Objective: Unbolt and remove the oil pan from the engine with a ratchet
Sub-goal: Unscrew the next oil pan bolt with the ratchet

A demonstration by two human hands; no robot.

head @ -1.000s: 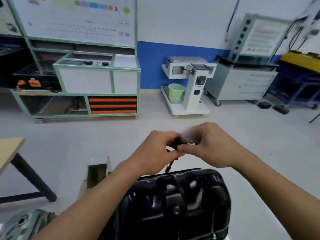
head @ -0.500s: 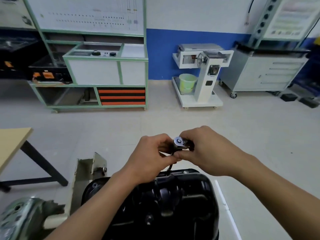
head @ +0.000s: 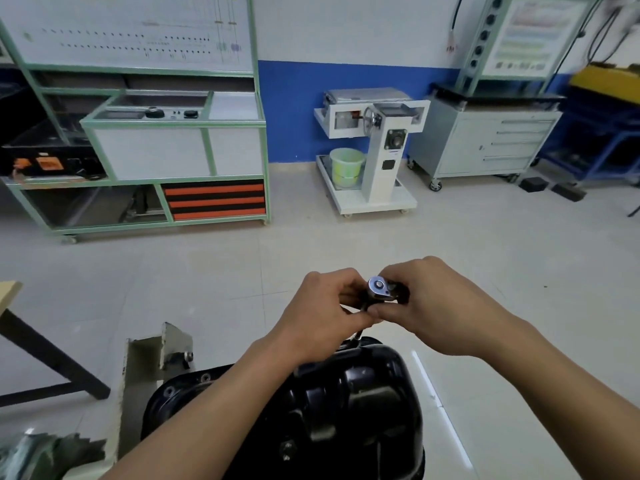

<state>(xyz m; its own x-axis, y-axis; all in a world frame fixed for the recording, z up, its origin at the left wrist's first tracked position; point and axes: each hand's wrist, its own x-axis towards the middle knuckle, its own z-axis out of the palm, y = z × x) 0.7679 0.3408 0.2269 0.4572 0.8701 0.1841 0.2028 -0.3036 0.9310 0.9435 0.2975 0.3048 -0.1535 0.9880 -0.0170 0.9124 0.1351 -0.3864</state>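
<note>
A glossy black oil pan [head: 346, 407] faces up at the bottom centre, mounted on the engine. Above its far edge both hands meet around a ratchet [head: 379, 289] whose round silver head shows between them. My left hand [head: 322, 313] grips the ratchet from the left. My right hand [head: 436, 303] pinches it just under and beside the head. A thin shaft runs from the ratchet down to the pan's far rim; its lower end is hidden by my left hand.
A pale metal engine stand bracket [head: 152, 362] rises left of the pan. A wooden table with black legs [head: 41, 355] is at far left. Across the tiled floor stand a green-framed training bench [head: 173, 147], a white machine cart [head: 370, 150] and a grey drawer cabinet [head: 485, 140].
The camera has tilted down and the view sharpened. The ratchet head, blurred before, is now plain between my hands, which stay together above the pan's far edge.
</note>
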